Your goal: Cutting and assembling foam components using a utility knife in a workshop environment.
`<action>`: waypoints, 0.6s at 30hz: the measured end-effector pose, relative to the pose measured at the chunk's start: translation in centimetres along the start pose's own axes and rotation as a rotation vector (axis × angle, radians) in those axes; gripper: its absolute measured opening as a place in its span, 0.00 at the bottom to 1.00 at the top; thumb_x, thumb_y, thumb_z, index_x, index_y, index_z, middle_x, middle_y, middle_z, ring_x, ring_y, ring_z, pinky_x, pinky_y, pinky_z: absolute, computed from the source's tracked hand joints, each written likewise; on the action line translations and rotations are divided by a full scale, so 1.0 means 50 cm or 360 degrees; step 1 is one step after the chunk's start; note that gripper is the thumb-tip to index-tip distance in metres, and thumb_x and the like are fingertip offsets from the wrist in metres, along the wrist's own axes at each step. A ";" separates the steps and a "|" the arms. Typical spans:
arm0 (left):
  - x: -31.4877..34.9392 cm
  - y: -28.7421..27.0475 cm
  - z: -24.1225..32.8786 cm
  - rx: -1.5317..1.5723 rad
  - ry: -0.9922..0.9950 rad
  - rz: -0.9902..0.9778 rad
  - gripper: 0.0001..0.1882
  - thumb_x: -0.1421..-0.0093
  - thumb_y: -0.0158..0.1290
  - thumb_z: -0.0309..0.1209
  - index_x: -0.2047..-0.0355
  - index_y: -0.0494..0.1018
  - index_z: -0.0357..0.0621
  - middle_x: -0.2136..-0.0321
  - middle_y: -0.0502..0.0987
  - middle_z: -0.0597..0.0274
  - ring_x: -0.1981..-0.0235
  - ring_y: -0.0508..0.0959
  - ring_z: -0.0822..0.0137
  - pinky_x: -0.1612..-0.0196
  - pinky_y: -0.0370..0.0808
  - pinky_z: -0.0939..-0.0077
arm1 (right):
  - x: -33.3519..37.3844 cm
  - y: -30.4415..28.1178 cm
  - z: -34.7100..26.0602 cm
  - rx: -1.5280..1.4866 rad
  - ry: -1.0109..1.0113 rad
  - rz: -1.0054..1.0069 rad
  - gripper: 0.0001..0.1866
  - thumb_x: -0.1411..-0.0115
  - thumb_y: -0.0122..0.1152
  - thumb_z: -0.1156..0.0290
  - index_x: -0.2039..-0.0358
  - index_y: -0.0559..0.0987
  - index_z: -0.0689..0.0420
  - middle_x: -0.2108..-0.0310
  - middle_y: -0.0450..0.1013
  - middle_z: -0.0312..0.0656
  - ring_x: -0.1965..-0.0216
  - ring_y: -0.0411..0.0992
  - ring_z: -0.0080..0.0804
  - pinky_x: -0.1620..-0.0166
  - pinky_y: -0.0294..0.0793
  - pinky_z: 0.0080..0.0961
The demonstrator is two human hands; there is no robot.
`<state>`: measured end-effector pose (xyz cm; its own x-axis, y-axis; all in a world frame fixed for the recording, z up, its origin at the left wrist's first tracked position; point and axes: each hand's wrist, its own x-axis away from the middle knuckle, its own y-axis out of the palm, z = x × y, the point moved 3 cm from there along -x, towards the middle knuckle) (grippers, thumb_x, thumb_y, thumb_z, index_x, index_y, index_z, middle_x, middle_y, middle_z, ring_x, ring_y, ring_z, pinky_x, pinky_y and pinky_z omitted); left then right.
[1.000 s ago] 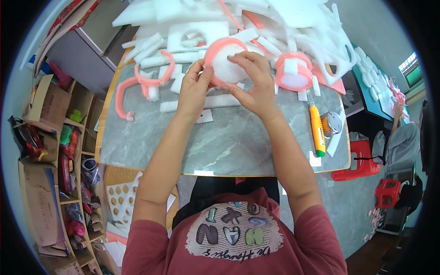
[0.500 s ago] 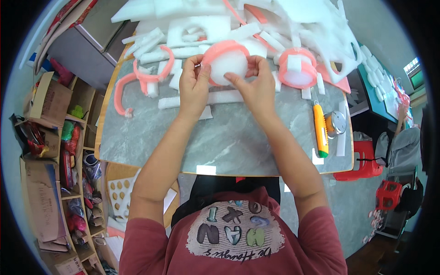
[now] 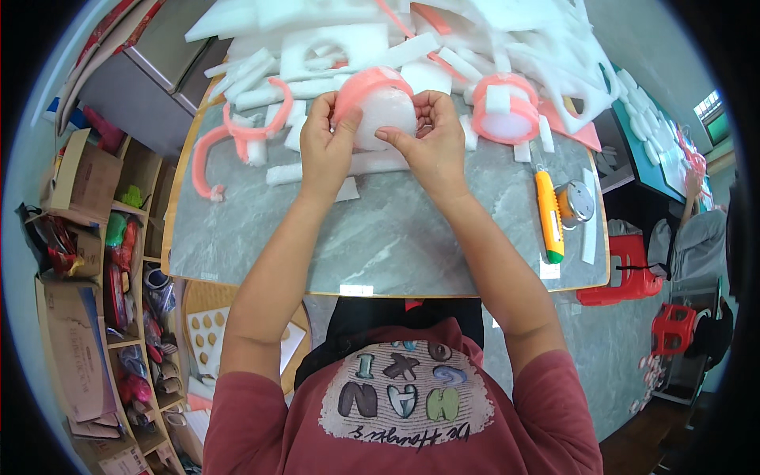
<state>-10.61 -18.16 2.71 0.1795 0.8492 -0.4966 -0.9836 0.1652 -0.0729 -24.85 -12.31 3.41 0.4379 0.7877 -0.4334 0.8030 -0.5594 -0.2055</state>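
Observation:
Between my two hands is a white foam disc (image 3: 387, 119) with a pink foam strip (image 3: 370, 82) around its far and left edge. My left hand (image 3: 326, 150) grips the left side, its thumb against the strip and disc. On the opposite side my right hand (image 3: 438, 150) is closed on the edge, thumb lying across the disc's face. The fingertips behind the piece are partly hidden. To the right stands a similar pink-ringed white foam piece (image 3: 507, 125). Left of my hands lie curved pink foam strips (image 3: 207, 158).
White foam offcuts (image 3: 332, 49) are heaped along the far side of the grey table (image 3: 380, 237). An orange utility knife (image 3: 548, 215) and a round metal-topped container (image 3: 578, 201) lie at right. Shelves (image 3: 127, 332) stand left; red stools (image 3: 625, 273) and a person's arm (image 3: 690, 194) are right.
The disc and both hands have shifted slightly left, and my right thumb has moved a little over the disc's face. The whole view has also shifted slightly.

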 end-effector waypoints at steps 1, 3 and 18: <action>-0.003 -0.004 -0.002 0.0000 -0.0001 0.0003 0.13 0.37 0.47 0.35 0.61 0.68 0.37 0.70 0.70 0.67 0.70 0.68 0.79 0.67 0.68 0.82 | 0.001 0.002 -0.005 -0.0011 -0.0030 -0.0042 0.27 0.63 0.74 0.69 0.64 0.69 0.61 0.70 0.70 0.40 0.70 0.67 0.29 0.64 0.69 0.25; -0.006 -0.009 -0.022 0.0649 -0.0443 0.0014 0.16 0.36 0.45 0.40 0.63 0.70 0.39 0.73 0.71 0.67 0.72 0.68 0.79 0.68 0.68 0.81 | 0.003 0.004 -0.008 -0.0024 -0.0061 -0.0089 0.26 0.63 0.73 0.71 0.65 0.70 0.60 0.71 0.70 0.40 0.71 0.67 0.28 0.64 0.69 0.24; -0.008 0.004 -0.010 0.1291 -0.0683 -0.0224 0.15 0.37 0.48 0.39 0.62 0.68 0.38 0.65 0.73 0.62 0.63 0.73 0.74 0.60 0.73 0.76 | 0.006 0.032 0.030 -0.0980 0.0379 -0.0424 0.27 0.57 0.69 0.77 0.54 0.71 0.62 0.60 0.72 0.39 0.59 0.71 0.24 0.54 0.70 0.22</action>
<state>-10.87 -18.73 2.44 0.4475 0.8809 -0.1544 -0.6660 0.4434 0.5998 -24.06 -13.36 1.64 0.2149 0.9517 -0.2191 0.9468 -0.1479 0.2859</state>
